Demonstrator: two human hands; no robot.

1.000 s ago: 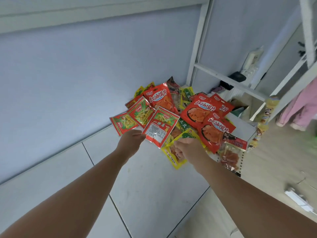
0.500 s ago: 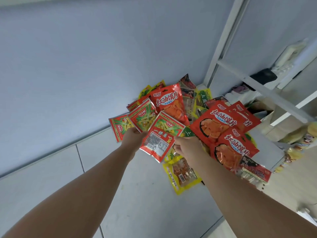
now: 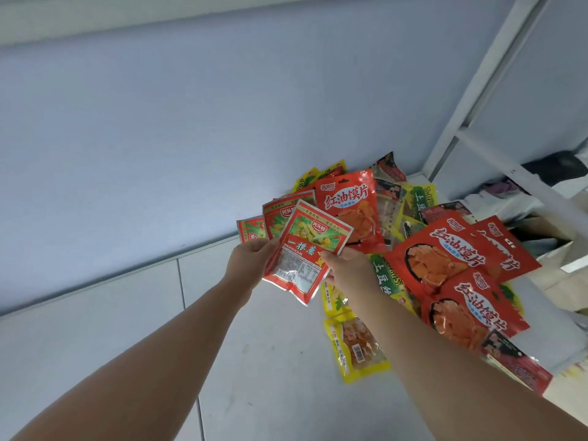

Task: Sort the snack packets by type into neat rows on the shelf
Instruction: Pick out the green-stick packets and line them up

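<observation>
now, packet point(image 3: 302, 249) between both hands (pinched)

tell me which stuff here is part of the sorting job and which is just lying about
Job: red-and-green packets in both hands, big red packets, yellow packets, left hand, right hand, shelf.
Lying about: black thing and crumpled cloth behind the frame.

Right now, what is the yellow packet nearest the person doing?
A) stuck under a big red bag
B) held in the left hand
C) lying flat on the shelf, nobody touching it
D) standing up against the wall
C: the yellow packet lies flat on the shelf, below the right hand; both hands hold a small red packet, the left hand on its edge.
</observation>
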